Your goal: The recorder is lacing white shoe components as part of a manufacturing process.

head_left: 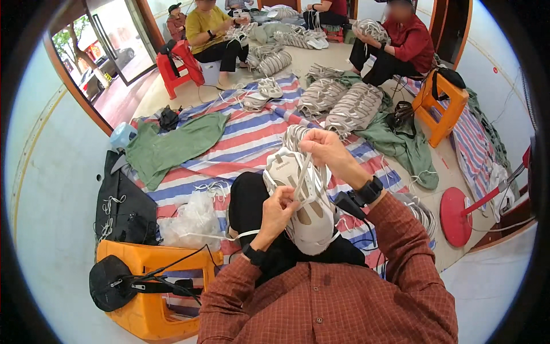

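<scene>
left hand and right hand pinch lace on sneaker lying twelve-to-six, rounded end at six, plastic bag near eight.

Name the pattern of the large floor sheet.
The large sheet has red, white and blue stripes, clearest in the head view.

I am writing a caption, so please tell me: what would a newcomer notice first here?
Probably the white shoe at the centre, with the left hand and right hand at its lace. Next, perhaps the red, white and blue striped sheet spread across the middle, and the bright orange stool at lower left.
</scene>
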Tool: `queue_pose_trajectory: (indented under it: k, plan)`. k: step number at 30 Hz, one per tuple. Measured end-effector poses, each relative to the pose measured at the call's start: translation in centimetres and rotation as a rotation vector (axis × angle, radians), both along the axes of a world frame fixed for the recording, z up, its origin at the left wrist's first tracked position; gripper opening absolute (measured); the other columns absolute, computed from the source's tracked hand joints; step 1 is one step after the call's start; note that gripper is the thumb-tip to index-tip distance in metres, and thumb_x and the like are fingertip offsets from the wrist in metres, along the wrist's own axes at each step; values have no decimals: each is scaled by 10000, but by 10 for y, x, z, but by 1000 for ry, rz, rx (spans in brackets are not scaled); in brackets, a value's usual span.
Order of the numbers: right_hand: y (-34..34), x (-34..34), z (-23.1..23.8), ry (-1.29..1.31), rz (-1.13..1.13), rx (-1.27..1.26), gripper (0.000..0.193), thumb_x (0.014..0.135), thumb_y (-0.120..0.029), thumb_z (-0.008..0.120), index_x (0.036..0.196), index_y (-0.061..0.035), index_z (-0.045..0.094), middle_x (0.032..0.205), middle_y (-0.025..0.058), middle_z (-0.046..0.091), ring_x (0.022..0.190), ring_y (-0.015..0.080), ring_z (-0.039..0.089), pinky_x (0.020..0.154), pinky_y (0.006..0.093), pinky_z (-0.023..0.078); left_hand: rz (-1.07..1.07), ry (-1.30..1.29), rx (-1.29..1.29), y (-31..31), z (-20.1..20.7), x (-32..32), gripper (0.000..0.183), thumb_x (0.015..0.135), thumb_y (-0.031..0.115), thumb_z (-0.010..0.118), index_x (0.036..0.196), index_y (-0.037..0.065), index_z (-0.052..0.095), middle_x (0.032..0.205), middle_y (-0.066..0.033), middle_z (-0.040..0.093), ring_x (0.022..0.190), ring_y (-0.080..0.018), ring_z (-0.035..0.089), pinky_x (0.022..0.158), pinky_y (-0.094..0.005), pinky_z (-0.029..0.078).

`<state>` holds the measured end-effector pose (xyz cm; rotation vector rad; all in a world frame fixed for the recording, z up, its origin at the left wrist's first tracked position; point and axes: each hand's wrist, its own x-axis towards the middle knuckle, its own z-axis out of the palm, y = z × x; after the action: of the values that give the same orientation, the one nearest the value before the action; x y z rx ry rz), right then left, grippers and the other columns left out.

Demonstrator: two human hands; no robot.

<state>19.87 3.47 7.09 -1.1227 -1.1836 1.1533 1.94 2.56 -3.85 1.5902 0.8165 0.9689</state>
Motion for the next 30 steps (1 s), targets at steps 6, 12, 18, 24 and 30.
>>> queue_pose_trajectory:
  k: [6,12,18,24,30]
  plan:
    - [1,3,-2,119,37,-40,108,831,-141,587,770,-94,511,603,-89,391,456,-1,295,405,168,209,23,2,-72,-6,-2,-5,177,739,-27,603,905,3,549,664,9,561,591,-53,516,536,-188,415]
    - [2,0,-2,139,18,-57,112,829,-150,593,777,-92,512,616,-90,393,457,-2,294,404,170,213,134,103,126,-11,2,-1,106,723,-18,624,812,10,575,657,-2,551,571,-57,510,524,-192,409]
    - [1,0,-3,91,3,-26,114,833,-155,592,779,-95,512,622,-88,399,460,-4,297,403,160,214,196,104,261,-18,4,-1,142,707,-17,644,827,-4,569,711,-28,549,564,-81,517,532,-209,423]
    - [1,-3,-1,146,41,-28,102,837,-146,577,783,-88,513,631,-85,411,466,-7,306,405,154,221,171,46,183,-15,-6,-2,127,734,-19,631,844,1,572,703,-7,559,596,-60,519,541,-205,428]
    - [-2,-11,2,56,113,32,133,822,-182,599,815,-64,540,619,-73,463,484,-2,383,415,152,299,138,59,93,-12,-11,-2,121,743,-10,631,851,0,576,683,16,543,585,-41,483,531,-188,413]
